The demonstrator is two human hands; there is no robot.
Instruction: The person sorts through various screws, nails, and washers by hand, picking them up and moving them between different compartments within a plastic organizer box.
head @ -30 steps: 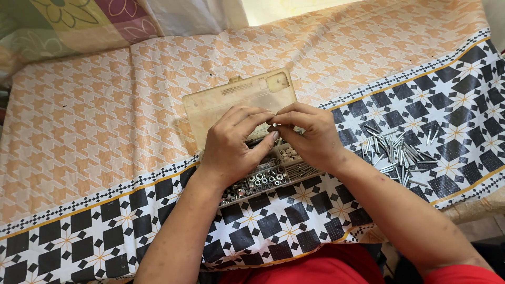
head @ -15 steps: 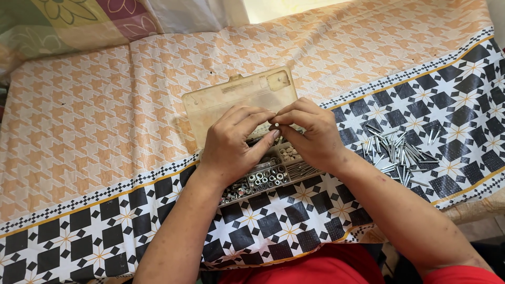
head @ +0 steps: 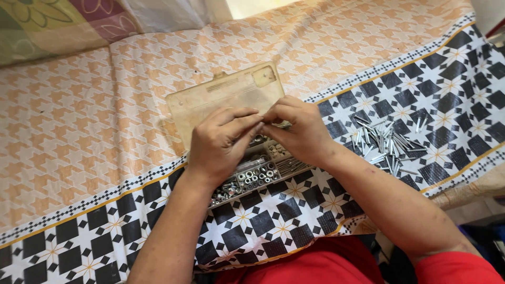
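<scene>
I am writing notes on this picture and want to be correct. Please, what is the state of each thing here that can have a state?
Plastic organizer box: open, compartments filled with nuts and small hardware.
Box lid: folded back, lying flat on the cloth.
Left hand: fingertips pinched together with the right hand's; what they pinch cannot be told.
Right hand: fingertips pinched, above the box.
Bolts: loose in a heap on the cloth, outside the box.
Patterned cloth: spread flat.

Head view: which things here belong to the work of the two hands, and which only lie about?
In use:
- left hand and right hand, fingertips meeting on a small part too hidden to name
- open compartment box of nuts and small metal parts, under the hands
- pile of bolts, right of the box

Lying about:
- patterned cloth
- flowered fabric, far left corner
</scene>
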